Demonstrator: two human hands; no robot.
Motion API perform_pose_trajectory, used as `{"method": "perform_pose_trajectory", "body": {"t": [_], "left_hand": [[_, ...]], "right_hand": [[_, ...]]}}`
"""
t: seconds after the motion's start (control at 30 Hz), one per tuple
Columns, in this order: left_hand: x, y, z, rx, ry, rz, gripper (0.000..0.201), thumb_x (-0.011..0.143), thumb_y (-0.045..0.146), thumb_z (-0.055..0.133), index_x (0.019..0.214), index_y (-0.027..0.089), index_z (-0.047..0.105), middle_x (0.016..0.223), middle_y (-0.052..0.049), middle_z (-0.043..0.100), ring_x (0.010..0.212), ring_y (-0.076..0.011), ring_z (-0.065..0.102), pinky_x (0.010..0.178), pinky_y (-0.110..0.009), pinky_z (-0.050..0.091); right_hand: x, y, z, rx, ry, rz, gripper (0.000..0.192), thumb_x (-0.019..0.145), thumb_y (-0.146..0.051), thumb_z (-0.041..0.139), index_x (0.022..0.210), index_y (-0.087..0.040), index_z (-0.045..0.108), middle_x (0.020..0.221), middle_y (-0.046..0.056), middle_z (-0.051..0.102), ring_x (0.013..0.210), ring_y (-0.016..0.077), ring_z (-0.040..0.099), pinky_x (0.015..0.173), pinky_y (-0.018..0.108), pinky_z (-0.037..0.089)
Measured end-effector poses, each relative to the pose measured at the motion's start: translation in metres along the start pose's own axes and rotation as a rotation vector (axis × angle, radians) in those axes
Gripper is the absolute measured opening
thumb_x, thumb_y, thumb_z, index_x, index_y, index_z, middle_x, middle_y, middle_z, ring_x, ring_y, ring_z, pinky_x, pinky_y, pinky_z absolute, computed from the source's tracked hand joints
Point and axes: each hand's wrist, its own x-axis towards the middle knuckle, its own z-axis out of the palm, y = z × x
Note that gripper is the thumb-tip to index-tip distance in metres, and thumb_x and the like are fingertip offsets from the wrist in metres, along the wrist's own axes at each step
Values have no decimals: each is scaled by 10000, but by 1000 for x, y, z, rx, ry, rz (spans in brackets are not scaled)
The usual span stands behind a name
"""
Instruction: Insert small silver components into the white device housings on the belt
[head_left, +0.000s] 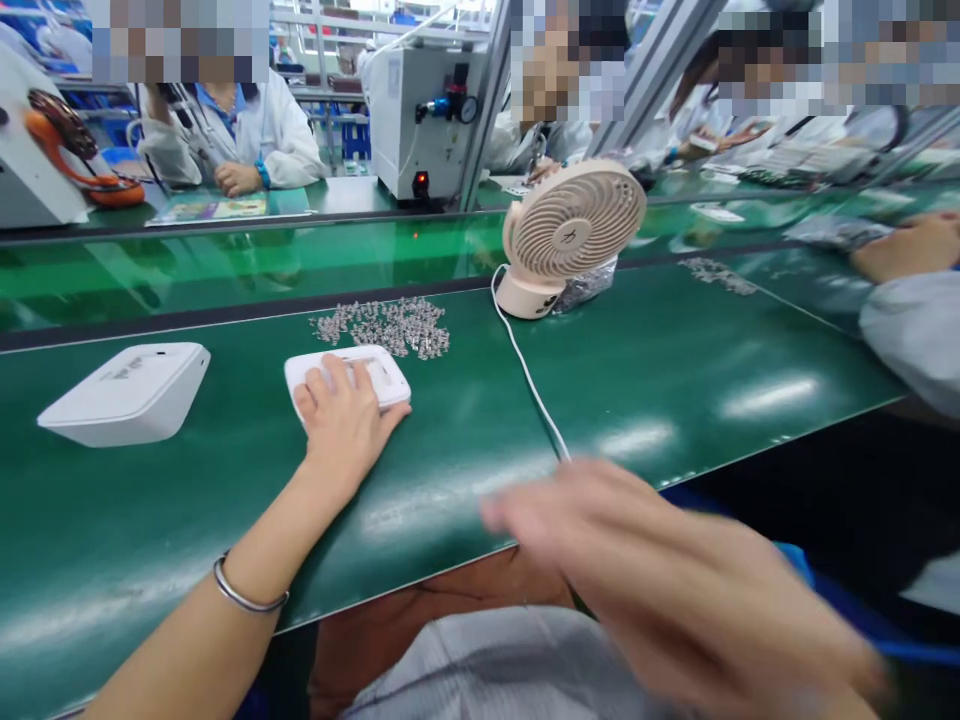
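Observation:
My left hand, with a metal bangle at the wrist, grips a white plastic housing on the green bench. Its fingers lie over the top and the thumb rests at the near right edge. Part of the housing is covered by the hand. Just behind it lies a loose pile of small clear or metallic pieces, too small to name. My right hand is smeared by motion above the bench's front edge. I see nothing in it, but its fingers cannot be made out.
A second white housing sits at the left. A beige fan stands at the back, its white cable running to the front edge. Small pieces and a person's sleeve are at right. Behind the green divider, people work.

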Motion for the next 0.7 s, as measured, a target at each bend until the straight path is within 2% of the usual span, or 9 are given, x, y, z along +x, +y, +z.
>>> {"method": "perform_pose_trajectory", "body": {"t": [0.13,0.2,0.27,0.37,0.47,0.6,0.67,0.7], "left_hand": [[16,-23,-2,23,28,-157,533,810,437,472,1082,-14,560,1080,-284,496,1019,-434,442,840,-530,323],[21,-30,-3,-38,95,-209,501,831,395,430,1122,4,547,1125,-272,495,1069,-437,416,863,-542,298],[21,-30,-5,-154,196,-176,513,858,412,377,1223,73,502,1255,-228,459,1146,-418,373,904,-546,260],[10,-16,-5,-322,312,48,535,898,459,249,1328,194,425,1392,-112,393,1234,-343,327,961,-499,215],[-6,1,-3,-419,352,310,566,914,454,125,1346,224,411,1411,-61,383,1280,-273,301,974,-427,220],[-24,15,5,-446,264,523,622,914,476,67,1355,186,396,1439,-70,331,1316,-265,254,967,-399,246],[-29,19,8,-439,236,594,627,914,479,77,1354,165,394,1452,-80,301,1324,-289,233,981,-415,230],[-31,20,9,-431,242,625,624,914,477,90,1353,154,394,1450,-90,302,1320,-305,236,992,-434,206]], "right_hand": [[11,33,32,-129,-30,18,537,923,-25,308,1435,-125,181,1322,117,416,1200,223,412,936,396,430],[9,41,46,-235,-95,41,564,882,10,304,1427,-76,185,1369,171,333,1231,271,358,936,448,408],[7,45,56,-306,-162,70,598,836,34,321,1417,-73,228,1401,201,254,1231,307,340,930,478,398],[3,45,68,-363,-201,78,685,789,39,378,1433,-134,223,1438,202,136,1213,353,332,914,527,390],[3,44,77,-405,-201,76,707,763,38,436,1421,-162,269,1434,212,136,1187,384,343,891,558,394],[6,48,89,-374,-268,79,470,775,-4,481,1240,-58,517,1349,261,302,1200,420,316,912,595,365],[9,49,99,-243,-244,93,443,809,-52,481,1248,-88,524,1348,219,338,1253,391,264,965,603,312],[11,48,107,-142,-191,109,465,827,-81,476,1288,-142,497,1367,173,334,1281,359,235,988,599,288]]}}
